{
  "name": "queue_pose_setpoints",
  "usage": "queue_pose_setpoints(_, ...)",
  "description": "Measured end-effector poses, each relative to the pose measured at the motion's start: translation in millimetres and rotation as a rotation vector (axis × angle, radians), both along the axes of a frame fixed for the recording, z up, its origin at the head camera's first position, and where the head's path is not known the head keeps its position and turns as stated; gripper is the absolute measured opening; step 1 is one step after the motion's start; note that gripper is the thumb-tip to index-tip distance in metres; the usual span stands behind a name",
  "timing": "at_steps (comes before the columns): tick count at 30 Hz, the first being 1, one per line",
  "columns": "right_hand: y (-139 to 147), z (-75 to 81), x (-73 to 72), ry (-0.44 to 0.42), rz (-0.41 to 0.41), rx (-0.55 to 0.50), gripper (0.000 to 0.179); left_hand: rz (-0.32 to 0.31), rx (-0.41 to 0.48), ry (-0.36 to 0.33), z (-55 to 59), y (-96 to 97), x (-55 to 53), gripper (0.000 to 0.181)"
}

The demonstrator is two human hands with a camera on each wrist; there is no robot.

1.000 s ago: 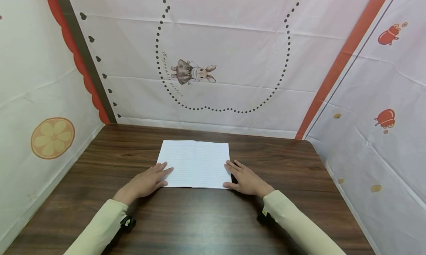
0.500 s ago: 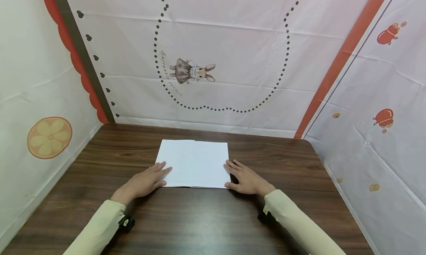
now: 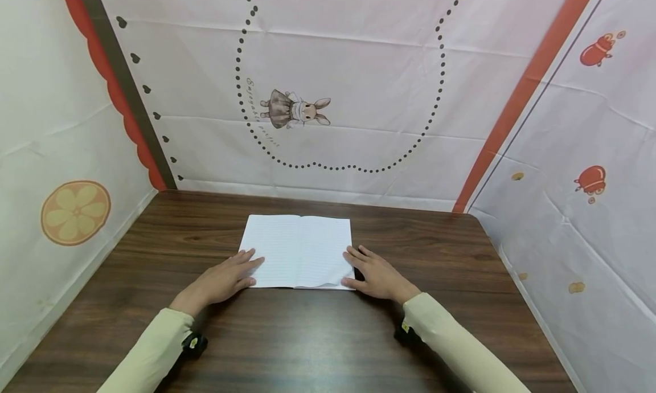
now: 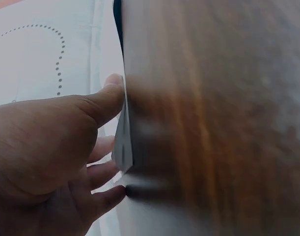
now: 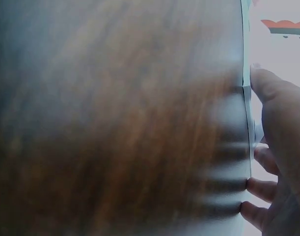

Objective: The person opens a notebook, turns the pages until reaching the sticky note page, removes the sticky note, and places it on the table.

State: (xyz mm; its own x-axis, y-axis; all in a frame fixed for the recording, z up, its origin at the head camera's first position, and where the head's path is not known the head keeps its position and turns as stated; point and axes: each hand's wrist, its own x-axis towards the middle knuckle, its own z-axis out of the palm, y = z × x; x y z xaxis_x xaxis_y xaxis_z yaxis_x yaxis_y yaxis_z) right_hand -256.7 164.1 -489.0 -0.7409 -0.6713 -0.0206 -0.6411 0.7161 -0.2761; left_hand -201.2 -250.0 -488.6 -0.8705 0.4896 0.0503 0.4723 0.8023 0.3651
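An open notebook [image 3: 297,248] with lined pages lies flat on the wooden table in the head view. My left hand [image 3: 222,278] rests on its left page edge, fingers spread and fairly straight. In the left wrist view that thumb touches the notebook's near edge [image 4: 123,140]. My right hand [image 3: 379,274] lies over the right edge, fingers extended on the page and table. Beside its thumb, the lower right page corner [image 3: 328,280] bulges up slightly in a curl. In the right wrist view the thumb [image 5: 267,84] sits against the near edge.
The brown wood-grain table [image 3: 307,342] spreads around the notebook. Printed white cloth walls [image 3: 359,97] enclose its back and both sides. A black band [image 3: 195,344] is on the left wrist, and a similar dark one [image 3: 405,331] on the right.
The right thumb has slid slightly left on the page, and the page's lower right corner, flat before, now buckles upward. My left hand stays in place on the left page.
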Motion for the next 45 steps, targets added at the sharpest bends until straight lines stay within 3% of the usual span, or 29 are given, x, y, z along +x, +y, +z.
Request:
queue_pose_setpoints(8, 0.8, -0.2, 1.2, -0.009, 0.001, -0.010, 0.079, -0.015, -0.010, 0.029, 9.2, 8.0, -5.5, 0.051)
queue_pose_setpoints(15, 0.8, -0.5, 0.4, -0.014, 0.006, -0.008, 0.079, -0.042, -0.016, 0.228, 17.5, 31.4, -27.3, 0.054)
queue_pose_setpoints(22, -0.1, 0.3, -1.2, -0.007, 0.003, -0.010, 0.079, -0.158, -0.024, 0.377, 36.8, 73.6, -47.2, 0.059)
queue_pose_setpoints(28, -1.4, 0.7, -1.3, -0.013, -0.006, -0.009, 0.079, -0.233, -0.102, 0.384, 36.2, 112.9, -52.0, 0.055)
queue_pose_setpoints(35, -2.2, -1.0, -1.9, 0.002, -0.011, 0.011, 0.080, -0.341, -0.184, 0.389, 24.0, 149.3, -44.6, 0.059)
queue_pose_setpoints(45, 0.2, -2.4, -2.4, 0.009, -0.008, -0.007, 0.078, -0.368, -0.246, 0.348, 14.6, 171.5, -42.7, 0.064)
